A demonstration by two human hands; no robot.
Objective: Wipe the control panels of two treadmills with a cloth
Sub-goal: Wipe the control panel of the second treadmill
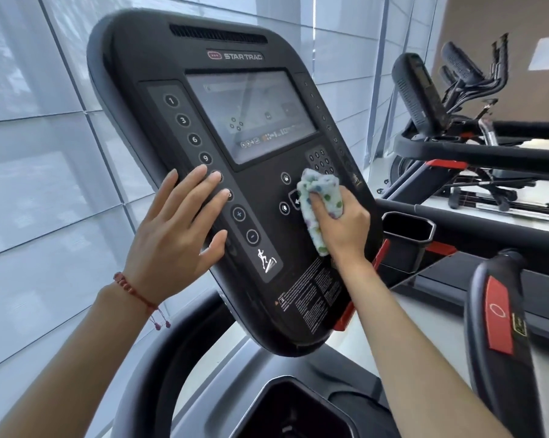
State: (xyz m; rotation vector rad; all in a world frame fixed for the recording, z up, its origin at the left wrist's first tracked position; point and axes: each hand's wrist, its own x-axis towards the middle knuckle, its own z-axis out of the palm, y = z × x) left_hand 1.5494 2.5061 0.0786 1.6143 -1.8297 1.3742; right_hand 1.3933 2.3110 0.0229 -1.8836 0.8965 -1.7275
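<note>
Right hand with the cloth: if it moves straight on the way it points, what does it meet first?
Probably the small number keypad just above the cloth that the right hand presses on the control panel.

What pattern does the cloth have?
White cloth with green, blue and purple dots; head view.

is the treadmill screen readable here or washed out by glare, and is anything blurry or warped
Head view: the touchscreen is washed pale by window reflection, icons faint; the control panel buttons read sharply; the left hand and the right hand gripping the cloth are crisp; the second treadmill is soft and wide-angle bent.
</note>
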